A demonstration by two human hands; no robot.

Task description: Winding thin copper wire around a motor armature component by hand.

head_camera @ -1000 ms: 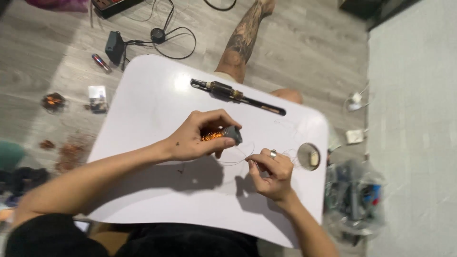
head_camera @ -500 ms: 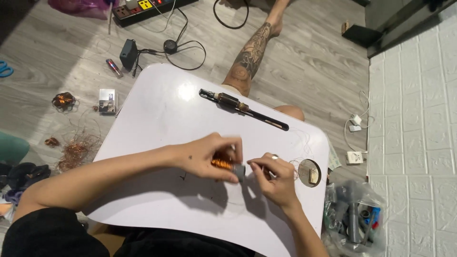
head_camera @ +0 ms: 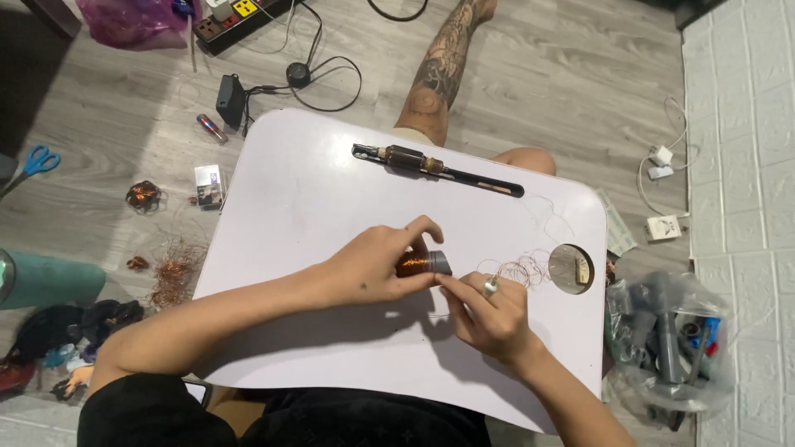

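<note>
On the white lap table, my left hand grips a small motor armature wound with copper wire, its grey end cap pointing right. My right hand, with a ring on one finger, pinches at that grey end with its fingertips. A loose tangle of thin copper wire trails from the armature toward the round cup hole at the table's right edge. Farther back lies a long black shaft with a second armature on it, untouched.
A tattooed bare leg stretches out beyond the table. On the floor are scissors, copper wire scraps, a power strip, a black adapter and a plastic bag of parts. A white brick wall stands right.
The view has shifted so the table sits lower in the picture. My hands have drawn together: the right fingertips now meet the armature's grey end, which the left hand has turned to point right.
</note>
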